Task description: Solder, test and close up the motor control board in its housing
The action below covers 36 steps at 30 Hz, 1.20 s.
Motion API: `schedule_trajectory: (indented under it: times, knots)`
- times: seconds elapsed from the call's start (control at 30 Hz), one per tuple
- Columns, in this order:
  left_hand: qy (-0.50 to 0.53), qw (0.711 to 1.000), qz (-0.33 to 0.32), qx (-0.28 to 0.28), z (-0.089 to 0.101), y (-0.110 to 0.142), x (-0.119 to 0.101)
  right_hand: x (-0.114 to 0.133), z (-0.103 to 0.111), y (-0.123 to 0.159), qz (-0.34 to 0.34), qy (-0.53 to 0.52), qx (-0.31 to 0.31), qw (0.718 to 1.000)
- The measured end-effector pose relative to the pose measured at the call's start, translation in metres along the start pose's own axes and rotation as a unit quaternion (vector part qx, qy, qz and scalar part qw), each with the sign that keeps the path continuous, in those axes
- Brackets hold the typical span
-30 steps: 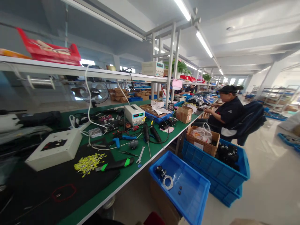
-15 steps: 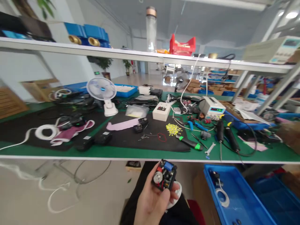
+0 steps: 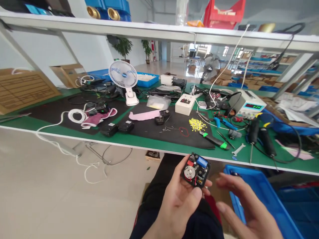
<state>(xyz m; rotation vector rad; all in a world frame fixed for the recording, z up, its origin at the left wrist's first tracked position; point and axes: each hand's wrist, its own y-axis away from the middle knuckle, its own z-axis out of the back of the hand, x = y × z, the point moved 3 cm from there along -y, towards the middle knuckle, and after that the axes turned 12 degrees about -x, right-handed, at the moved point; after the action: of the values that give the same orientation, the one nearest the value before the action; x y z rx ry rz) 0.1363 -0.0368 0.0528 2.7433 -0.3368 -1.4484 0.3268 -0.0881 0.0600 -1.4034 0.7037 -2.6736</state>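
Note:
My left hand (image 3: 180, 202) is closed around a small black electronic module (image 3: 196, 171), held over my lap in front of the bench edge. Its inside faces up, showing a round silver part, a blue block, a red part and thin wires. To its right, my right hand (image 3: 245, 202) hovers over the blue bin with thumb and fingers apart and nothing between them. It does not touch the module. On the black mat nearest to the hands lie a green-and-black utility knife (image 3: 214, 140) and a pile of small yellow parts (image 3: 197, 124).
A white fan (image 3: 124, 74), a white switch box (image 3: 185, 104) and a power supply (image 3: 249, 103) stand on the bench. Soldering tools (image 3: 253, 130) and a wrench (image 3: 238, 150) lie near the right front edge. A blue bin (image 3: 265, 186) sits below, right. A shelf (image 3: 154, 29) spans above.
My right hand has come into view from the right, fingers apart. The head view has shifted, so the bench appears higher. The left hand still holds the module; the white disc beneath it no longer shows.

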Motion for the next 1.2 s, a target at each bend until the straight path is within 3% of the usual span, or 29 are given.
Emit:
schedule_trajectory:
  times: [0.07, 0.23, 0.43, 0.57, 0.67, 0.83, 1.0, 1.2]
  knots:
    - [0.005, 1.000, 0.019, -0.006, -0.002, 0.002, 0.003, -0.001, -0.018, -0.006, 0.006, -0.030, -0.029, 0.999]
    - [0.001, 0.998, 0.043, -0.043, 0.003, 0.004, 0.011, 0.006, -0.046, -0.006, -0.042, -0.092, 0.002, 0.995]
    - [-0.016, 0.997, 0.058, -0.039, 0.009, 0.006, 0.019, 0.004, -0.048, -0.003, -0.067, -0.089, -0.023, 0.993]
    - [-0.036, 0.998, 0.043, 0.003, 0.012, 0.005, 0.020, 0.004, -0.047, 0.000, -0.061, -0.092, -0.044, 0.993]
    - [-0.095, 0.994, 0.005, 0.044, 0.018, 0.000, 0.014, 0.000, -0.042, 0.003, -0.102, -0.115, -0.061, 0.986]
    - [-0.157, 0.983, -0.011, 0.094, 0.024, -0.004, 0.003, -0.009, -0.035, -0.003, -0.103, -0.155, 0.002, 0.983]
    - [-0.132, 0.986, 0.008, 0.099, 0.023, -0.003, 0.003, -0.011, -0.034, -0.005, -0.105, -0.157, 0.025, 0.982]
    - [-0.136, 0.989, 0.009, 0.065, 0.024, -0.004, 0.010, -0.008, -0.041, 0.002, -0.118, -0.159, -0.014, 0.980]
